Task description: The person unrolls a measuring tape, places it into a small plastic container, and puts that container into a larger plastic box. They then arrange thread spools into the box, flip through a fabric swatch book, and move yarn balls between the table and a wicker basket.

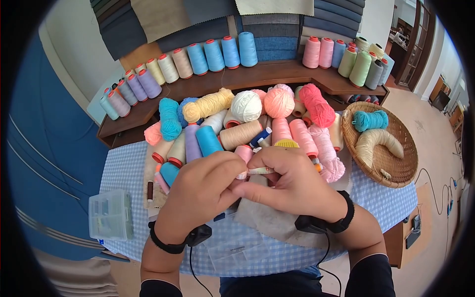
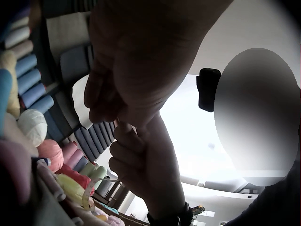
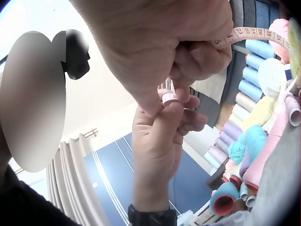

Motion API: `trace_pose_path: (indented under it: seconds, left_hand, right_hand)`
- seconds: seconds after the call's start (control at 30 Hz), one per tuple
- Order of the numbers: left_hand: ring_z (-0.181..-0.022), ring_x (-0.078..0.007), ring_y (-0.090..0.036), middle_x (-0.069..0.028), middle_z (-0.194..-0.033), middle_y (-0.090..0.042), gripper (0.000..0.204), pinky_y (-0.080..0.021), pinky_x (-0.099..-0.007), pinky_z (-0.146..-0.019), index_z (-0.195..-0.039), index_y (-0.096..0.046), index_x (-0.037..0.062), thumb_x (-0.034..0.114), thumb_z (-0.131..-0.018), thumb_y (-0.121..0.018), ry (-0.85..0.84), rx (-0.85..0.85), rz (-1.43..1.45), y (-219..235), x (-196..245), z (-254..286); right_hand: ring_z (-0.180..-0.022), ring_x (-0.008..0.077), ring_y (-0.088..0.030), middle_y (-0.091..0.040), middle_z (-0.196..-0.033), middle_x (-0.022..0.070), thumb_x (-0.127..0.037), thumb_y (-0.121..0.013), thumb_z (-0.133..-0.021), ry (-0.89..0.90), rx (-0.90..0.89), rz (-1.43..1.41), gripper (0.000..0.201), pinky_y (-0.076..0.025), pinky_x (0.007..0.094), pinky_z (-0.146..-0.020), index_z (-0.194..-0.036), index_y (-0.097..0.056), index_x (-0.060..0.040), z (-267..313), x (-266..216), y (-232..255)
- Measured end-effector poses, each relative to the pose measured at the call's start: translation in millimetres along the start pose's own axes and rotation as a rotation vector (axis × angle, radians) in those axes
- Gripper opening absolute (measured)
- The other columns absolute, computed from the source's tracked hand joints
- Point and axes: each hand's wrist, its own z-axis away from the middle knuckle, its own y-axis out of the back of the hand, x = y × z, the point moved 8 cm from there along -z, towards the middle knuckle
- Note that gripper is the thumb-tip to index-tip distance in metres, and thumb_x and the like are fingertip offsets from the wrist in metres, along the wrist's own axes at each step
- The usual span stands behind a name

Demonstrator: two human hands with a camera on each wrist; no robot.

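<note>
A soft measuring tape (image 1: 261, 171) with printed numbers runs between my two hands, above the pile of yarn and thread. My left hand (image 1: 205, 185) pinches a wound part of it between thumb and finger; that tape coil (image 3: 169, 98) shows at the thumb in the right wrist view. Curled around another stretch is my right hand (image 1: 294, 180), its fingertips close to the left ones. From the right fist a loose length of tape (image 3: 256, 33) arcs away toward the pile. A pink thread cone (image 1: 244, 152) stands just behind the fingers.
Yarn balls (image 1: 246, 106) and cones heap up beyond my hands. Thread cones line a wooden shelf (image 1: 277, 74) at the back. A wicker basket (image 1: 408, 161) with yarn sits right, a clear plastic box (image 1: 110, 215) left, on a checked cloth (image 1: 391, 198).
</note>
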Motion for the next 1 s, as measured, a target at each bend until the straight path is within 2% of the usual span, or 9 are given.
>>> trace_pose_path:
  seconds: [0.07, 0.2, 0.3, 0.43, 0.57, 0.67, 0.73, 0.8, 1.0]
  left_hand:
    - [-0.076, -0.0242, -0.065, -0.0083, -0.094, -0.065, 0.030, -0.054, -0.0333, -0.065, -0.104, -0.066, 0.0031, 0.000, -0.076, -0.075, 0.021, 0.005, 0.029, 0.6, -0.4, -0.6]
    - [-0.075, -0.0167, -0.064, -0.0072, -0.096, -0.065, 0.031, -0.052, -0.0295, -0.064, -0.108, -0.067, 0.0043, -0.001, -0.078, -0.075, 0.153, 0.026, 0.248, 7.6, -11.2, -1.7]
    - [-0.076, -0.0130, -0.062, -0.0065, -0.096, -0.064, 0.029, -0.049, -0.0271, -0.061, -0.108, -0.068, 0.0051, -0.002, -0.080, -0.073, 0.090, 0.040, 0.358, 9.6, -13.8, -2.1]
    - [-0.077, -0.0139, -0.062, -0.0067, -0.095, -0.064, 0.027, -0.048, -0.0264, -0.061, -0.105, -0.069, 0.0050, -0.003, -0.079, -0.074, -0.001, 0.063, 0.346, 15.4, -10.8, -0.9]
    - [-0.076, -0.0149, -0.062, -0.0064, -0.093, -0.064, 0.027, -0.050, -0.0294, -0.060, -0.103, -0.070, 0.0050, -0.001, -0.078, -0.076, -0.012, 0.046, 0.072, 14.8, -1.5, -3.7]
    - [-0.074, -0.0147, -0.062, -0.0063, -0.093, -0.064, 0.027, -0.051, -0.0301, -0.059, -0.103, -0.069, 0.0047, -0.002, -0.077, -0.076, -0.036, 0.038, -0.009, 11.0, 7.1, -4.8]
    - [-0.073, -0.0142, -0.062, -0.0063, -0.094, -0.064, 0.028, -0.051, -0.0301, -0.059, -0.103, -0.069, 0.0045, -0.002, -0.078, -0.076, -0.036, 0.036, -0.021, 9.1, 9.7, -3.7]
    - [-0.073, -0.0129, -0.062, -0.0068, -0.097, -0.063, 0.029, -0.050, -0.0279, -0.059, -0.105, -0.069, 0.0038, -0.003, -0.078, -0.075, 0.100, 0.045, 0.202, 7.6, 0.2, -1.7]
    - [-0.073, -0.0143, -0.061, -0.0079, -0.098, -0.063, 0.031, -0.050, -0.0267, -0.061, -0.107, -0.069, 0.0029, -0.005, -0.077, -0.075, 0.013, 0.054, 0.200, 11.0, 0.7, -1.6]
  right_hand:
    - [-0.061, 0.0126, -0.058, -0.063, -0.071, 0.0081, -0.021, -0.075, -0.088, 0.024, -0.005, 0.040, 0.023, -0.045, 0.0273, -0.055, -0.093, -0.070, 0.0012, 0.5, -1.2, -1.1]
    - [-0.065, 0.0087, -0.054, -0.062, -0.073, 0.0041, -0.020, -0.071, -0.095, -0.094, -0.073, -0.276, 0.022, -0.043, 0.0260, -0.056, -0.098, -0.070, 0.0009, 1.0, 5.8, -7.1]
    - [-0.067, 0.0055, -0.052, -0.062, -0.075, 0.0010, -0.021, -0.068, -0.098, -0.178, -0.140, -0.444, 0.022, -0.042, 0.0246, -0.057, -0.101, -0.069, 0.0008, 1.9, 1.0, -7.7]
    - [-0.068, 0.0035, -0.052, -0.063, -0.075, -0.0002, -0.020, -0.071, -0.096, -0.335, -0.164, -0.458, 0.021, -0.041, 0.0233, -0.058, -0.097, -0.069, 0.0006, 6.1, 12.4, -8.5]
    - [-0.066, 0.0029, -0.052, -0.063, -0.073, -0.0003, -0.020, -0.074, -0.092, -0.356, -0.097, -0.309, 0.021, -0.041, 0.0227, -0.056, -0.091, -0.070, 0.0002, 4.8, 14.8, -4.9]
    - [-0.064, 0.0030, -0.051, -0.062, -0.072, -0.0006, -0.019, -0.076, -0.090, -0.140, -0.057, -0.083, 0.020, -0.041, 0.0227, -0.054, -0.088, -0.070, 0.0002, 1.4, 4.3, -1.8]
    - [-0.064, 0.0033, -0.051, -0.062, -0.073, -0.0004, -0.020, -0.075, -0.091, -0.345, -0.080, -0.335, 0.021, -0.041, 0.0228, -0.054, -0.091, -0.070, 0.0006, 4.4, 12.3, -6.1]
    - [-0.064, 0.0037, -0.052, -0.063, -0.073, -0.0001, -0.020, -0.074, -0.092, -0.322, -0.096, -0.362, 0.021, -0.042, 0.0231, -0.055, -0.092, -0.070, 0.0007, 4.4, 13.8, -8.1]
    - [-0.065, 0.0040, -0.052, -0.064, -0.075, 0.0003, -0.020, -0.070, -0.094, -0.316, -0.153, -0.512, 0.021, -0.042, 0.0238, -0.056, -0.097, -0.069, 0.0003, 3.5, 7.0, -10.2]
